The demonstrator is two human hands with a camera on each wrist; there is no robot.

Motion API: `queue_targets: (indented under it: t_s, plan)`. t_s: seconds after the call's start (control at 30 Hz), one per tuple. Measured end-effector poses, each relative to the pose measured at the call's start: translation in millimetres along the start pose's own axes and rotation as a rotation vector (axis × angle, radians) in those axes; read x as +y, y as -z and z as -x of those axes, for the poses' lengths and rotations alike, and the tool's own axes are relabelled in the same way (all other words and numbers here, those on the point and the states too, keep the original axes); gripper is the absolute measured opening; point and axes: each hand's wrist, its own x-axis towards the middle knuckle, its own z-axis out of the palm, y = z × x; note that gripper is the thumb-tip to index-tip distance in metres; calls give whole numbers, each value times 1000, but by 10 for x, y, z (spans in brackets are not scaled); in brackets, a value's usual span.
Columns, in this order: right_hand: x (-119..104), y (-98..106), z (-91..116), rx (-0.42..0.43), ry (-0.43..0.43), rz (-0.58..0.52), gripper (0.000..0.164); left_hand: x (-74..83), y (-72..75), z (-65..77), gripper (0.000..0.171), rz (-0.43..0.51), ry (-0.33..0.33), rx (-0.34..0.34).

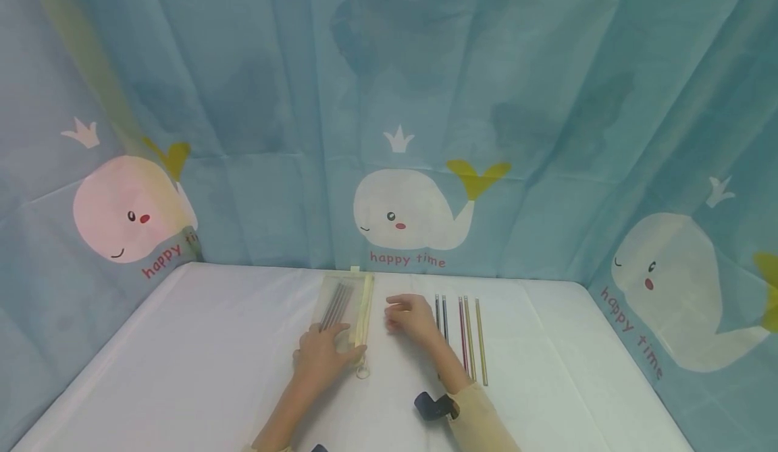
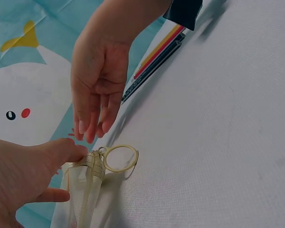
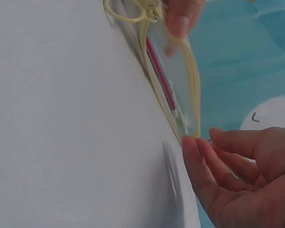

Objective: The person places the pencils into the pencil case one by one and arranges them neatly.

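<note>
A cream see-through pencil pouch (image 1: 367,303), with a zip along its right side and a ring (image 1: 362,372) at the near end, lies on the table. Several pencils (image 1: 338,307) show inside; a red pencil (image 3: 160,73) is seen through its parted mouth in the right wrist view. My left hand (image 1: 320,356) holds the near part of the pouch, thumb at the zip edge and fingers spread toward the other side. Just right of the pouch, my right hand (image 1: 412,318) hovers with loosely bent fingers; no pencil is seen in it.
To the right of my right hand, loose pencils lie side by side: dark pencils (image 1: 444,313), a red pencil (image 1: 463,330) and yellow pencils (image 1: 481,340). My right forearm covers part of them. The white table (image 1: 200,350) meets a blue whale-print curtain (image 1: 267,215) behind and at the sides.
</note>
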Motion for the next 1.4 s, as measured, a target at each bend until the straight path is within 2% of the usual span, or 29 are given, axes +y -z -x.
queue_targets:
  t_s: [0.43,0.83,1.07,1.23,1.4]
  plan:
    - [52,183,51,68,23,95,36,24,-12,22,61,5,12,-8]
    - [26,310,68,194,31,159,36,14,-8,19,62,5,0,-2]
    - [17,416,78,247,53,236,37,24,12,28,62,10,2,-7]
    - [4,503,106,285,44,312,38,23,8,21,63,10,7,-13]
    - [1,572,115,295,-1,333,41,29,14,16,63,7,13,-17]
